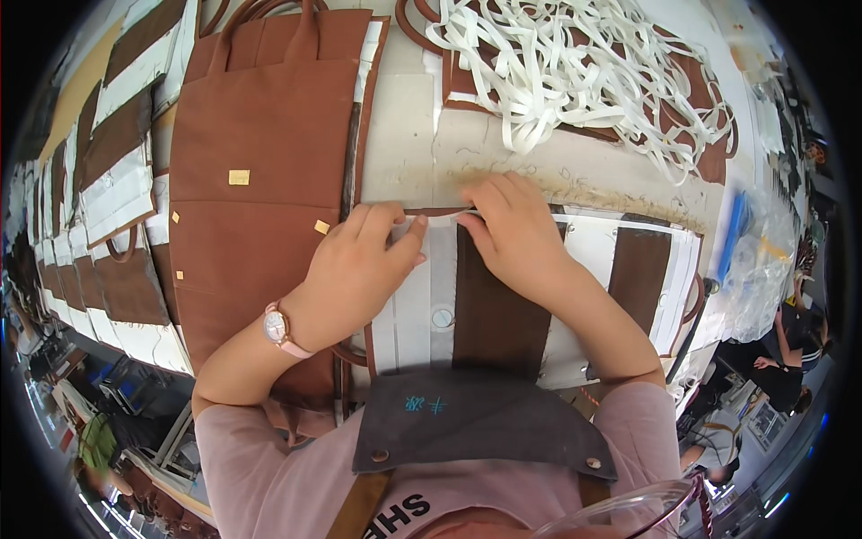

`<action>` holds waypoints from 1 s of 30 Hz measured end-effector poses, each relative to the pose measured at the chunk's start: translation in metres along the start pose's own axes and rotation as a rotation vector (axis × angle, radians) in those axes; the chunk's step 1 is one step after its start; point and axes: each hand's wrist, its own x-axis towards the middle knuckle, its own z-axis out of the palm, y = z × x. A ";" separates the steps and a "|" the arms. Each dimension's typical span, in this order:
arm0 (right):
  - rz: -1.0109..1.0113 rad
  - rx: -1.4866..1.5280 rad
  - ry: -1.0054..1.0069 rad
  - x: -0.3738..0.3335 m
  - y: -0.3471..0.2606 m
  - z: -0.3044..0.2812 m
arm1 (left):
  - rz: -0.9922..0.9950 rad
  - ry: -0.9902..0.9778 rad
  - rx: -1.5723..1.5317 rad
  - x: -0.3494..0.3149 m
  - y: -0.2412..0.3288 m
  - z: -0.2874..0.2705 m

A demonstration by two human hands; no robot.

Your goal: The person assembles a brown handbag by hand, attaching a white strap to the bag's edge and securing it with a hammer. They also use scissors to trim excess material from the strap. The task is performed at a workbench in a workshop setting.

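In front of me lies an unfinished bag panel (498,314), its inner side up, with white lining, a dark brown band and a round metal disc (442,318). My left hand (355,265), below which a pink-strapped watch (276,327) circles the wrist, has its fingers bent over the panel's far edge. A short way to its right, my right hand (521,229) pinches the same edge between thumb and fingers. Between the hands a thin brown rim (446,212) shows beside a narrow white strip. The right fingertips are slightly blurred.
Brown handled bags (260,135) lie stacked to the left. A tangled heap of white tape (566,67) covers brown pieces at the far right. More brown-and-white panels (117,144) line the far left; clear plastic bags (763,260) lie right. People are at both sides.
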 end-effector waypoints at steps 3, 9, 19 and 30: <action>0.049 0.023 -0.098 -0.001 0.003 -0.012 | 0.045 0.033 0.064 -0.001 0.001 0.003; 0.030 0.118 -0.120 0.006 0.010 -0.012 | 0.209 0.025 0.208 0.002 0.005 0.002; -0.157 0.092 -0.047 0.002 0.022 -0.002 | -0.004 -0.182 0.302 0.016 0.039 -0.001; -0.431 -0.002 -0.022 -0.005 0.038 0.001 | -0.222 0.015 0.431 0.004 0.068 0.031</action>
